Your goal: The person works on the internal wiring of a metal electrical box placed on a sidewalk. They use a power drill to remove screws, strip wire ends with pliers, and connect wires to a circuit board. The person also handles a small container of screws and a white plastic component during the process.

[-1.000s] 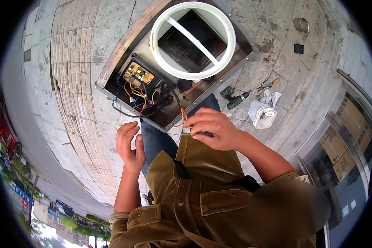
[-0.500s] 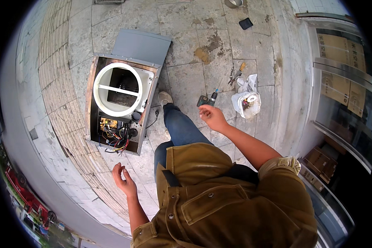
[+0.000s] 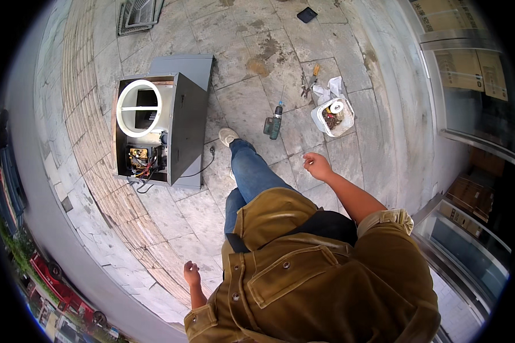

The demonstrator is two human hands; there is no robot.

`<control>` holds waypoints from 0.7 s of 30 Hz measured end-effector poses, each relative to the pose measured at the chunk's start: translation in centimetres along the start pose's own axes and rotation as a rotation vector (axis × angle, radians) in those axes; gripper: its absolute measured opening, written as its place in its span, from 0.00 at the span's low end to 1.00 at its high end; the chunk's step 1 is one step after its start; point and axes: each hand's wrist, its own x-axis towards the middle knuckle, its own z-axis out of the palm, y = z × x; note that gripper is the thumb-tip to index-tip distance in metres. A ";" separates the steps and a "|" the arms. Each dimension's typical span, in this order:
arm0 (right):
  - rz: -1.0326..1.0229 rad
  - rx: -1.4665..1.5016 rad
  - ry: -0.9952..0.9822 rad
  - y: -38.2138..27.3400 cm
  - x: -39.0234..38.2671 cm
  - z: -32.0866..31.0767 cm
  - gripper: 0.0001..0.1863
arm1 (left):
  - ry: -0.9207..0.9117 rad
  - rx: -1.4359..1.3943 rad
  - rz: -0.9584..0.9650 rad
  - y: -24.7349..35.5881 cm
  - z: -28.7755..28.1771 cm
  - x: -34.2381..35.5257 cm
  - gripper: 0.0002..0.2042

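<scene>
My right hand [image 3: 317, 167] hangs in the air, its fingers loosely bent with nothing in them. Nearest to it are a green and black cordless drill [image 3: 273, 124] with a long bit, lying on the paving, and a white bucket [image 3: 349, 127] of small parts with a white roll on top. Low by my side, my left hand [image 3: 192, 274] is empty too, fingers relaxed. Ahead to the left stands a grey metal appliance box [image 3: 189, 123]. In its open face show a white ring [image 3: 157, 123] with a crossbar, a circuit board [image 3: 138, 157] and bunched wires.
A grey panel [image 3: 193, 62] lies by the box, and a cord [image 3: 203, 167] with a plug trails rightward. Pliers [image 3: 309, 86] and a white plastic bag [image 3: 326, 88] lie beyond the bucket. Farther off are a black tray [image 3: 306, 15] and a grey basket [image 3: 146, 12]. Glass doors [image 3: 475, 123] line the right.
The view has shifted, and the box's right side now shows. My left hand has dropped toward my body. My right hand now appears farther from the drill.
</scene>
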 end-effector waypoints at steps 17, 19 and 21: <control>0.009 0.218 0.260 16.0 6.4 -9.7 0.18 | -0.270 0.411 0.641 31.7 30.8 -4.5 0.16; 0.038 0.363 0.262 19.3 9.3 -8.5 0.18 | -0.314 0.513 0.752 36.9 39.4 -4.7 0.16; 0.087 0.461 0.290 21.6 11.6 -8.6 0.18 | -0.371 0.535 0.898 41.4 49.2 -5.4 0.16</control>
